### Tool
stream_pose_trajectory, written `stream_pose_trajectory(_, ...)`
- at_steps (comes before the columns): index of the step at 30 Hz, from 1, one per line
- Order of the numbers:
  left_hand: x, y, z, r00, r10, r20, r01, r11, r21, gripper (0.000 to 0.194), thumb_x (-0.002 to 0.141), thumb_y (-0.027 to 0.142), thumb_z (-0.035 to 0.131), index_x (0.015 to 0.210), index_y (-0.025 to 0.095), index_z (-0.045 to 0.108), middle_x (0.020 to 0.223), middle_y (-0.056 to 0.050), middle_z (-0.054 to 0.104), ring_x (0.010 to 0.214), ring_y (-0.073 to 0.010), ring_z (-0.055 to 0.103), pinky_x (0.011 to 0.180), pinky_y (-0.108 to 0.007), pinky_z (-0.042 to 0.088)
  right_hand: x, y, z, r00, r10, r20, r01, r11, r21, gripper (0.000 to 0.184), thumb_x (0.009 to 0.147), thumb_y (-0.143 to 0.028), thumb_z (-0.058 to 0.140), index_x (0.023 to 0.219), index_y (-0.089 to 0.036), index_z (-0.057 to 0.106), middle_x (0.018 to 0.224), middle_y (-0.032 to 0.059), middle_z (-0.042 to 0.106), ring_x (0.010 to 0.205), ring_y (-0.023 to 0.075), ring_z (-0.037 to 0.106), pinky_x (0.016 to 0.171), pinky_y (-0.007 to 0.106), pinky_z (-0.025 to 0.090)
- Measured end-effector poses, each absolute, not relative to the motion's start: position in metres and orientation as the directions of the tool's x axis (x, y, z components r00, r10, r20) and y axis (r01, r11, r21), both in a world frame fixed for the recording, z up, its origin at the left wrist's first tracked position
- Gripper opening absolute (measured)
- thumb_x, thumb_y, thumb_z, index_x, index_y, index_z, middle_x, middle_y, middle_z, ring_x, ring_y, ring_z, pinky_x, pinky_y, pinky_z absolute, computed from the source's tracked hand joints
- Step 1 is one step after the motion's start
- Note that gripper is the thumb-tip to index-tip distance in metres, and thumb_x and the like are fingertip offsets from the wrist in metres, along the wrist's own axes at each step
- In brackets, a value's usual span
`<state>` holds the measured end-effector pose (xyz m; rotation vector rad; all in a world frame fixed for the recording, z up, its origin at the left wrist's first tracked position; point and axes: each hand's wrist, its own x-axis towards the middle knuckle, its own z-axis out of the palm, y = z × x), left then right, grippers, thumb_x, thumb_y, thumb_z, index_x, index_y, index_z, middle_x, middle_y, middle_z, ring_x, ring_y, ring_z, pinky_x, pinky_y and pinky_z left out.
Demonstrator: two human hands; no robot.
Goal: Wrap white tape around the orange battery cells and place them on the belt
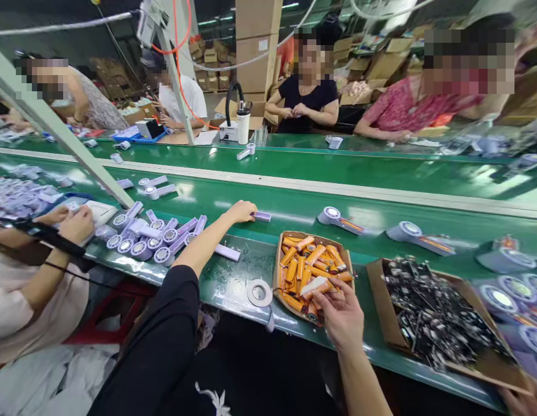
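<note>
My left hand (242, 211) is stretched over the green belt. Its fingers are closed on a purple handheld fan part (262, 216), whose narrow handle sticks out to the right; the rest is hidden by the hand. Low over a cardboard box (277, 267) of orange battery cells (300, 267), my right hand (344, 315) pinches an orange battery cell (323, 285) with a white strip on it. A roll of white tape (259, 293) lies flat at the table edge, left of the box. Another purple handle piece (227, 252) rests under my left forearm.
Several purple fan bodies (140, 249) are piled at left. Fans with wires (340, 219) lie on the belt (289, 202). A carton of small black parts (441, 312) stands at right. Co-workers sit across the belt; a neighbour's hands (77, 222) work at left. A slanted metal post (64, 124) rises there.
</note>
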<state>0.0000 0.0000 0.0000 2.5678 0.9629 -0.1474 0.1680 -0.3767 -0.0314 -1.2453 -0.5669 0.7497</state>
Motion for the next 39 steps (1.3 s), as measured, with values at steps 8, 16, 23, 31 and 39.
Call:
stream_pose_trajectory(8, 0.017, 0.028, -0.014, 0.754, 0.606, -0.253, 0.645, -0.610, 0.460, 0.037, 0.098, 0.045, 0.057, 0.115, 0.018, 0.077, 0.120, -0.003, 0.072, 0.106, -0.0092, 0.067, 0.090, -0.016, 0.047, 0.216, -0.295, 0.021, 0.496, 0.836, 0.234, 0.196, 0.155, -0.968, 0.052, 0.077, -0.044, 0.090, 0.118, -0.021, 0.068, 0.095, 0.0083, 0.080, 0.089, 0.0269, 0.080, 0.078, 0.038, 0.068)
stream_pose_trajectory(16, 0.029, 0.007, -0.022, 0.628, 0.750, -0.208, 0.761, -0.536, 0.366, 0.050, 0.108, 0.051, 0.040, 0.131, 0.013, 0.063, 0.117, -0.010, 0.068, 0.112, -0.0150, 0.066, 0.110, -0.038, 0.051, 0.220, -0.097, -0.005, -0.112, 0.990, 0.090, 0.704, 0.143, -0.696, 0.039, 0.092, -0.026, 0.065, 0.130, -0.017, 0.063, 0.094, 0.0057, 0.080, 0.091, 0.0205, 0.078, 0.088, 0.033, 0.061)
stream_pose_trajectory(23, 0.047, 0.004, -0.029, 0.605, 0.767, -0.213, 0.780, -0.517, 0.353, 0.055, 0.108, 0.055, 0.037, 0.135, 0.013, 0.060, 0.125, -0.012, 0.066, 0.120, -0.0163, 0.063, 0.115, -0.041, 0.048, 0.216, -0.095, -0.021, -0.252, 0.956, -0.148, 0.935, 0.201, -0.293, 0.042, 0.102, -0.036, 0.057, 0.142, -0.024, 0.066, 0.106, 0.0130, 0.078, 0.098, 0.0311, 0.076, 0.092, 0.041, 0.056)
stream_pose_trajectory(31, 0.059, -0.011, -0.014, 0.575, 0.794, -0.198, 0.805, -0.504, 0.314, 0.052, 0.109, 0.048, 0.036, 0.137, 0.012, 0.059, 0.122, -0.012, 0.066, 0.118, -0.0159, 0.063, 0.113, -0.040, 0.049, 0.184, -0.084, -0.003, -0.216, 0.922, -0.322, 0.976, 0.206, -0.066, 0.042, 0.101, -0.039, 0.060, 0.133, -0.014, 0.072, 0.123, 0.0229, 0.073, 0.115, 0.0351, 0.072, 0.101, 0.050, 0.055)
stream_pose_trajectory(39, 0.007, -0.108, 0.027, 0.699, 0.714, 0.036, 0.673, -0.675, 0.304, 0.053, 0.108, 0.048, 0.040, 0.147, 0.016, 0.056, 0.154, -0.012, 0.050, 0.149, -0.0220, 0.042, 0.129, -0.042, 0.035, 0.234, -0.196, 0.057, -0.203, 0.974, -0.102, 0.942, 0.166, -0.291, 0.055, 0.110, -0.039, 0.043, 0.160, -0.016, 0.050, 0.159, 0.0106, 0.054, 0.145, 0.0254, 0.054, 0.121, 0.036, 0.043)
